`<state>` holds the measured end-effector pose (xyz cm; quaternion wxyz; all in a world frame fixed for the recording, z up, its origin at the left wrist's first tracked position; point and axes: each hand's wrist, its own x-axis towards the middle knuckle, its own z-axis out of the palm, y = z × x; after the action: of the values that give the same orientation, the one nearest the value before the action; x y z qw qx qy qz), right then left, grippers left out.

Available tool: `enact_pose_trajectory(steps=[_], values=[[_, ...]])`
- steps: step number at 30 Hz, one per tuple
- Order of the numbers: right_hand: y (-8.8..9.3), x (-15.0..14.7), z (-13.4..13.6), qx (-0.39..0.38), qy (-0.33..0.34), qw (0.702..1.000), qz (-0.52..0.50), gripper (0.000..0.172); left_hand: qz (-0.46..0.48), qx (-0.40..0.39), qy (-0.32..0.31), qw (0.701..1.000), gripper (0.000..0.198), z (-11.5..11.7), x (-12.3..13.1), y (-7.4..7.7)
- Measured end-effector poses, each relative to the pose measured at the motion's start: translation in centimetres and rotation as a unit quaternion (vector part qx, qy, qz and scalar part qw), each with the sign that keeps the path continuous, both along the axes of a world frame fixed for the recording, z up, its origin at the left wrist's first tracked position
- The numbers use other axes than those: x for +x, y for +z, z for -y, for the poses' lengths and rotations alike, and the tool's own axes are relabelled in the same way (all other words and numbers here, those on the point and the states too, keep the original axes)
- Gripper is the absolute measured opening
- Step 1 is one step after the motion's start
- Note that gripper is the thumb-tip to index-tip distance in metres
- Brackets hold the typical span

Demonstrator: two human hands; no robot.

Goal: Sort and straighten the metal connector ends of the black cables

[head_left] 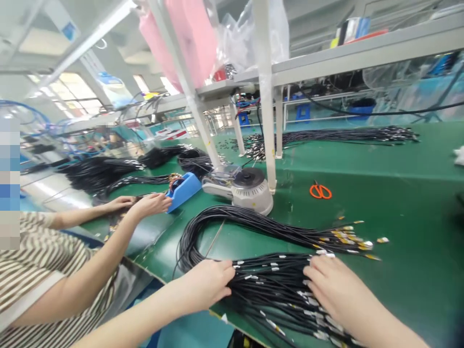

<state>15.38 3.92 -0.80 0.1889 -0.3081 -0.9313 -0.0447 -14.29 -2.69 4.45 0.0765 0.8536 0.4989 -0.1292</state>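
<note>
A thick bundle of black cables (268, 285) lies in a U-shaped bend near the table's front edge, with small white tags along it. My left hand (208, 285) is closed round the near run of the bundle, thumb and fingers pressed on the strands. Toward the tagged ends on the right, my right hand (333, 285) has its fingers curled over the cables; its thumb is hidden. The bundle's far run (268, 222) ends in loose tips with white and yellow pieces, beyond my hands.
A round grey tape dispenser (252, 198) stands behind the bundle, beside a shelf post (268, 96). Orange-handled scissors (320, 191) lie at right. On the left a co-worker's hands (148, 205) are at a blue tape holder (184, 191). More black cables (337, 135) lie at the back.
</note>
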Motion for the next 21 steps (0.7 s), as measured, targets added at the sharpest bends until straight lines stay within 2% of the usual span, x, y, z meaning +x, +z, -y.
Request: enact_pose_trajectory(steps=[2,3,4,6,8,11,14,17,21], values=[[-0.6,-1.5,0.3,0.03,0.028,0.999,-0.019,0.021,0.032,0.031,0.059,0.997,0.017,-0.2,-1.2,0.0],[-1.1,-2.1,0.3,0.05,0.035,0.998,-0.028,0.025,0.025,0.061,0.113,0.991,0.022,-0.4,-2.2,0.0],[-1.5,-2.4,0.2,0.068,0.038,0.996,-0.034,0.029,0.003,0.094,0.184,0.978,0.025,-0.6,-3.3,0.0],[-2.3,-2.8,-0.2,0.085,0.038,0.995,-0.029,0.03,-0.058,0.137,0.328,0.933,0.027,-1.0,-5.9,-0.1],[-2.8,-2.8,-0.5,0.083,0.038,0.996,-0.019,0.026,-0.092,0.131,0.408,0.899,0.031,-1.1,-8.3,-0.5],[-2.8,-2.9,-0.7,0.075,0.046,0.996,-0.009,0.025,-0.088,0.108,0.419,0.897,0.034,-1.5,-10.0,-1.6],[-2.1,-3.1,-0.7,0.072,0.061,0.996,0.004,0.024,-0.089,0.114,0.416,0.898,0.024,-2.4,-10.2,-2.4],[-1.3,-3.1,-0.4,0.065,0.064,0.996,0.001,0.027,-0.101,0.13,0.413,0.896,0.015,-3.8,-10.3,-2.4],[-1.2,-2.8,0.3,0.027,0.042,0.998,-0.032,0.03,-0.112,0.192,0.412,0.884,0.029,-5.3,-11.2,-1.8]])
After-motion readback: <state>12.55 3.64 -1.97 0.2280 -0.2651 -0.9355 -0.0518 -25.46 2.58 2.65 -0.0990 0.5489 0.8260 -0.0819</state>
